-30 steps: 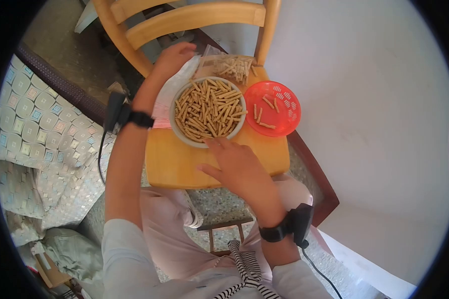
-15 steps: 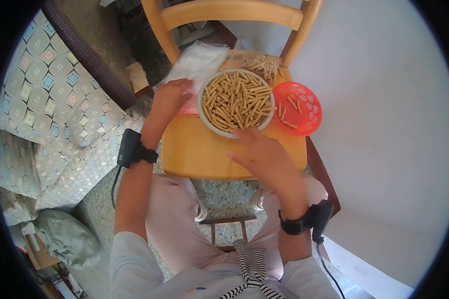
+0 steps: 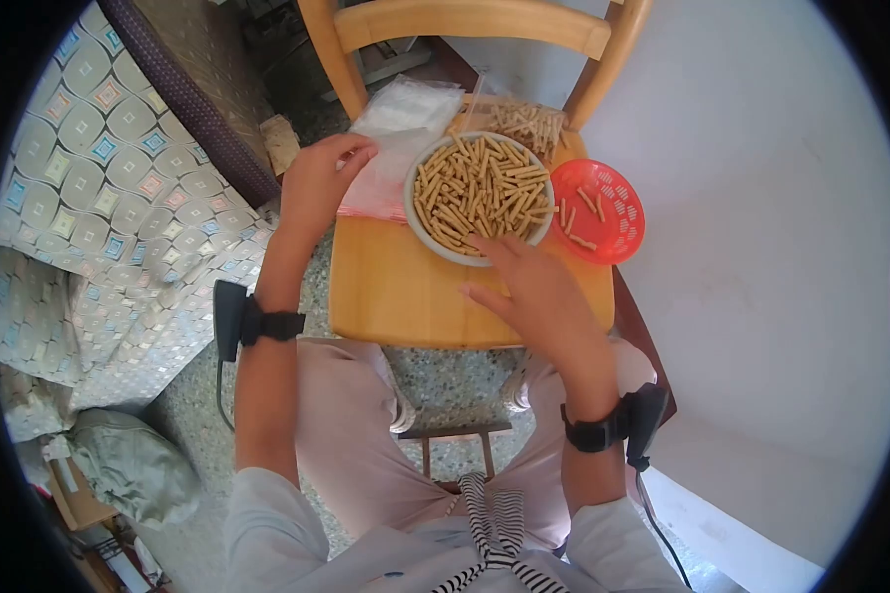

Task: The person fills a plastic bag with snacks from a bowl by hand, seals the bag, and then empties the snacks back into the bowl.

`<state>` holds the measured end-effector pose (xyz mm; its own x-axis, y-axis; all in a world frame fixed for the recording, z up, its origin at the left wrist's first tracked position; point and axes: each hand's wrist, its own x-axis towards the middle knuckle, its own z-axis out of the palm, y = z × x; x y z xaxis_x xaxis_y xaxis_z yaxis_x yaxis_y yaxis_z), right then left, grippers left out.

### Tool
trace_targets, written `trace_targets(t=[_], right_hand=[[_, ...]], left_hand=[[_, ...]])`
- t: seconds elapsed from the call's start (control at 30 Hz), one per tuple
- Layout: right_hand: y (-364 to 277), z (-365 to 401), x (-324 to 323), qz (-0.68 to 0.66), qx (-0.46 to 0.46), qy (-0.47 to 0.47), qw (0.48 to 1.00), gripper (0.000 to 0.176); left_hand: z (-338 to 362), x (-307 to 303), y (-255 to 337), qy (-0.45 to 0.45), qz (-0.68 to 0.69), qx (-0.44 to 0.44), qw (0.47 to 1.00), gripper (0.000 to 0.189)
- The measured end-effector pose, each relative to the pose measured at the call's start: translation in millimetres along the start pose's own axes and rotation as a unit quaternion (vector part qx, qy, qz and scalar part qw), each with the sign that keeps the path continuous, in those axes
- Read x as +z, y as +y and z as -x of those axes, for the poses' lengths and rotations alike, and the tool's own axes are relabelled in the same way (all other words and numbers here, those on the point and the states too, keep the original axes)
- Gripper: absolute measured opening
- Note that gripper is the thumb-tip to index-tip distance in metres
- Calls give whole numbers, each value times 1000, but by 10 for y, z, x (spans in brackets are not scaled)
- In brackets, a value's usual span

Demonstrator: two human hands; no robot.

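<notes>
A white bowl (image 3: 414,219) full of short tan sticks (image 3: 480,188) stands on the seat of a wooden chair (image 3: 405,296). My right hand (image 3: 536,287) is at the bowl's near right edge, fingers apart, with fingertips over the rim. My left hand (image 3: 324,176) hovers at the left of the seat, beside clear plastic bags (image 3: 401,124); its thumb and fingers curl toward each other, and whether something thin is between them is too small to tell. Right of the bowl, a red basket (image 3: 628,212) holds several sticks.
Behind the bowl lies a clear bag of sticks (image 3: 529,124). The chair's backrest (image 3: 475,22) rises at the far side. A patterned cloth (image 3: 119,188) hangs at the left, and a white wall (image 3: 761,217) stands at the right.
My left hand has moved left, away from the bowl, and its fingers have curled. My right hand has shifted slightly right, with its fingertips now over the rim. The view has shifted slightly.
</notes>
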<state>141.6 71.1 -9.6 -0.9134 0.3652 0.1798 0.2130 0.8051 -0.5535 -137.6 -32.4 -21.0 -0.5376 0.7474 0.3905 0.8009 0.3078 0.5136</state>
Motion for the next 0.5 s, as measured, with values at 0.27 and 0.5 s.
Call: trace_targets(t=[0.27, 0.5], right_hand=[[-212, -138, 33, -169, 73, 63, 981, 43], [-146, -201, -120, -306, 156, 146, 928, 43]], left_hand=[[338, -99, 804, -55, 232, -127, 963, 19], [426, 315, 842, -16, 358, -124, 925, 22]])
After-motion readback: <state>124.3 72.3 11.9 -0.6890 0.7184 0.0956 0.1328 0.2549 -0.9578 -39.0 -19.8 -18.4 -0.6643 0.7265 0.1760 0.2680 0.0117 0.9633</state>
